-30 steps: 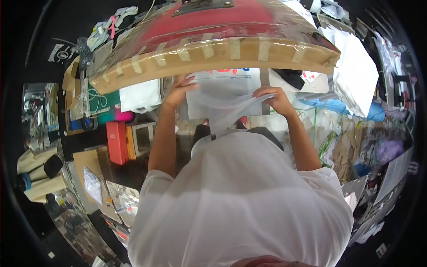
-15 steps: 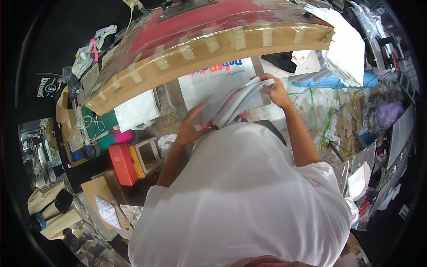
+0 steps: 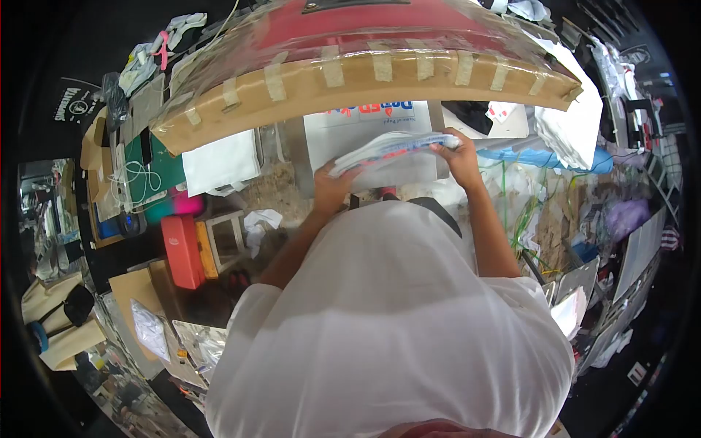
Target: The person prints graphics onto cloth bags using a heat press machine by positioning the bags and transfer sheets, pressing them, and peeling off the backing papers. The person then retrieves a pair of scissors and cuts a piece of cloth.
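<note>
A folded white printed sheet [image 3: 394,148], thin and flexible, is stretched between my two hands, with blue and red print on it. My left hand [image 3: 333,185] grips its left end, fingers closed round it. At the upper right, my right hand [image 3: 458,157] pinches the other end between thumb and fingers. Beneath the held sheet lies a flat white printed piece [image 3: 336,139] with red and blue lettering, on a grey board [image 3: 444,162]. The far part of that piece is hidden under the taped cardboard edge [image 3: 365,80].
A red-topped machine cover [image 3: 365,29] overhangs the work. White folded cloth [image 3: 220,162] lies to the left, above a red box [image 3: 182,250] and a grey frame [image 3: 225,238]. White sheets [image 3: 573,124] and blue plastic [image 3: 595,159] are at the right.
My left hand, earlier apart from the material, has closed on its left end and moved up. The bunched sheet is now drawn out lengthwise between both hands. The view has shifted.
</note>
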Demonstrator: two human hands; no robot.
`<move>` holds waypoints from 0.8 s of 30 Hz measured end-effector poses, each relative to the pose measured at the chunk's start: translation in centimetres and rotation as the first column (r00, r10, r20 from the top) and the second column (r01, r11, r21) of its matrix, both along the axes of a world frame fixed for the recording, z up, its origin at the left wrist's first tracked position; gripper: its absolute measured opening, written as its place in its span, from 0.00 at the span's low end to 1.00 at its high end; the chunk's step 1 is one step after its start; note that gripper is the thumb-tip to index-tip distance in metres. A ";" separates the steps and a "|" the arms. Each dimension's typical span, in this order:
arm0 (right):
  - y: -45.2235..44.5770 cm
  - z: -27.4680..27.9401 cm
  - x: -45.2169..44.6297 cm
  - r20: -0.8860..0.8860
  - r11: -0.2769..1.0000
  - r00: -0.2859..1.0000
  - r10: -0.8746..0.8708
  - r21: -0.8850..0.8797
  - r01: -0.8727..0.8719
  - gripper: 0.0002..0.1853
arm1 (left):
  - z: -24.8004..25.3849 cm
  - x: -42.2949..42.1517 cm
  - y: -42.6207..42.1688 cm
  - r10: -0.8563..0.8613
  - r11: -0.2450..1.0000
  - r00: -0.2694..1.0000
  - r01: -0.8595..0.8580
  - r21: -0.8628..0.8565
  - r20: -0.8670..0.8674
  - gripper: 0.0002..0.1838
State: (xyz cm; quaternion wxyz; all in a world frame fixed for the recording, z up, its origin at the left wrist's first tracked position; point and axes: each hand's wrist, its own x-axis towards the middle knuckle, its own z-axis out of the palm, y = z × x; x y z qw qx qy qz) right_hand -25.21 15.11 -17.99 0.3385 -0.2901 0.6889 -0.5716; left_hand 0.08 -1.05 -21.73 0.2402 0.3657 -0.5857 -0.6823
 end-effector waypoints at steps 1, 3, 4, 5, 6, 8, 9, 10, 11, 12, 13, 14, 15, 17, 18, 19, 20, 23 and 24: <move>-0.1 0.6 0.0 0.012 0.999 1.000 0.019 -0.029 -0.019 0.14 | -0.2 0.6 -0.7 0.006 1.000 1.000 -0.006 -0.001 -0.002 0.17; 0.0 0.7 0.3 -0.017 0.997 0.998 0.062 -0.054 -0.063 0.14 | 1.8 1.8 -2.0 -0.104 0.995 0.993 0.104 -0.001 0.053 0.17; 0.0 0.7 0.3 -0.049 0.992 0.994 0.099 -0.078 -0.103 0.14 | 1.2 2.5 -2.9 -0.173 0.980 0.985 0.174 -0.093 0.022 0.17; -0.1 0.0 0.3 -0.046 0.991 0.994 0.100 -0.079 -0.103 0.14 | 0.8 2.8 -3.1 -0.172 0.980 0.985 0.173 -0.094 0.025 0.17; -0.3 -1.1 0.5 0.065 0.993 0.993 0.102 -0.059 -0.098 0.14 | 0.5 3.0 -3.2 -0.171 0.978 0.984 0.176 -0.111 0.054 0.18; -0.4 -2.2 0.6 0.175 0.995 0.979 0.102 -0.042 -0.096 0.14 | 0.0 2.9 -3.3 -0.168 0.975 0.982 0.178 -0.133 0.082 0.18; -0.3 -2.4 0.7 0.117 0.992 0.985 0.128 -0.027 -0.126 0.15 | -0.2 2.8 -3.4 -0.172 0.982 0.983 0.177 -0.062 0.069 0.19; -0.3 -2.5 0.8 0.062 0.988 0.986 0.155 -0.009 -0.155 0.17 | -0.4 2.8 -3.3 -0.176 0.984 0.983 0.175 0.011 0.056 0.19; -0.6 -2.1 1.1 0.066 0.988 0.985 0.157 -0.009 -0.157 0.17 | -0.3 2.6 -3.0 -0.174 0.985 0.983 0.174 0.012 0.060 0.19; -1.1 -1.2 1.4 0.060 0.987 0.986 0.158 -0.020 -0.157 0.17 | 0.0 2.2 -2.6 -0.138 0.989 0.990 0.136 0.053 0.031 0.20; -1.4 -0.6 1.6 0.053 0.987 0.986 0.160 -0.030 -0.158 0.17 | 0.4 1.9 -2.4 -0.100 0.991 0.995 0.100 0.094 0.003 0.20; -1.2 -0.4 1.4 0.056 0.986 0.985 0.162 -0.033 -0.161 0.17 | 1.1 1.7 -2.3 -0.098 0.991 0.995 0.097 0.092 0.006 0.20; -1.0 -0.2 1.1 -0.022 0.987 0.987 0.159 -0.027 -0.159 0.16 | 2.0 1.8 -2.2 -0.105 0.992 0.992 0.100 0.078 0.063 0.19; -1.3 0.2 0.8 -0.102 0.980 0.977 0.187 -0.047 -0.192 0.15 | 1.8 2.2 -2.7 -0.130 0.962 0.992 0.125 -0.241 -0.002 0.16; -1.0 0.5 1.0 -0.093 0.979 0.979 0.180 -0.075 -0.187 0.13 | 2.2 2.4 -2.8 -0.149 0.958 0.988 0.132 -0.253 -0.048 0.15; -0.8 0.7 1.1 -0.083 0.978 0.981 0.174 -0.101 -0.182 0.12 | 2.5 2.6 -2.8 -0.169 0.954 0.981 0.139 -0.267 -0.094 0.14; -0.7 -0.3 1.2 -0.084 0.971 0.976 0.199 -0.119 -0.208 0.12 | 2.5 2.8 -2.7 -0.144 0.952 0.986 0.114 -0.283 -0.089 0.14; -0.5 -3.9 1.4 0.008 0.974 0.979 0.204 0.101 -0.204 0.13 | 1.0 2.6 -2.2 -0.073 0.996 0.985 0.079 -0.031 0.155 0.17; -1.0 -3.6 1.7 0.004 0.971 0.972 0.236 0.031 -0.236 0.14 | -0.1 2.3 -2.1 -0.058 0.998 0.975 0.058 0.004 0.213 0.17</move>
